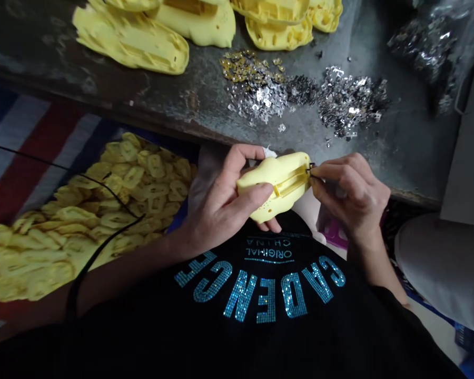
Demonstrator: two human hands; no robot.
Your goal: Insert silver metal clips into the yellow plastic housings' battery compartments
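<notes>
A yellow plastic shell (260,181) with a long recessed battery slot rests in my left hand (233,195). The thumb lies across its near face and the fingers curl behind it; a white wrap shows on one fingertip. My right hand (349,189) pinches a small dark metal contact piece (310,168) at the right end of the slot. Whether that piece sits inside the slot or only touches its edge I cannot tell. Both hands are held over my lap, just off the front edge of the workbench (158,100).
On the bench lie silvery metal pieces (351,100), brass-coloured pieces (245,66) and more yellow shells (138,42). A clear plastic bag (430,42) of metal parts is at the back right. Down at the left, a striped sack (35,142) holds many yellow parts (114,210).
</notes>
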